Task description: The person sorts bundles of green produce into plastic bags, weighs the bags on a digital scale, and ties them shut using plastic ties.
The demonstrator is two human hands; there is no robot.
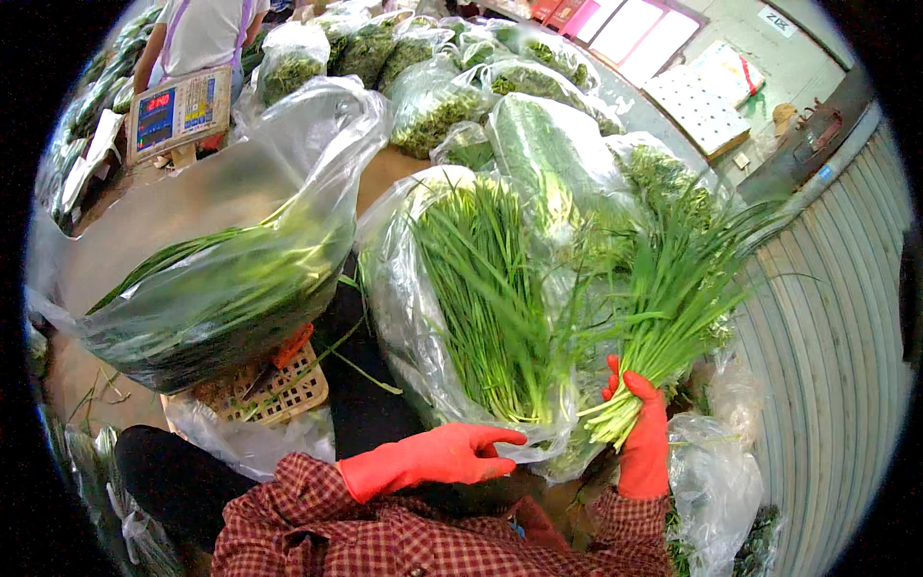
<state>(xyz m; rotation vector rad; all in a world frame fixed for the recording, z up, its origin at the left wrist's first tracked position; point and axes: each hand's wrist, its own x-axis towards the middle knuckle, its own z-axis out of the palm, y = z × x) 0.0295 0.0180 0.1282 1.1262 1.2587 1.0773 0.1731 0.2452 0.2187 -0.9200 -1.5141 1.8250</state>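
My right hand, in a red rubber glove, is closed around the pale stem ends of a bunch of garlic chives. Its green leaves fan upward and to the right. My left hand, gloved the same way, has its fingers stretched out and parted, with nothing between them. It lies beside the lower edge of an open clear plastic bag. Inside that bag stands a thick pile of garlic chives, stems toward me. Part of the bag's far side is hidden by leaves.
To the left, another clear bag of long greens rests on a beige plastic basket. A scale display stands behind, near a person. Several bagged greens crowd the back. A corrugated metal wall runs along the right.
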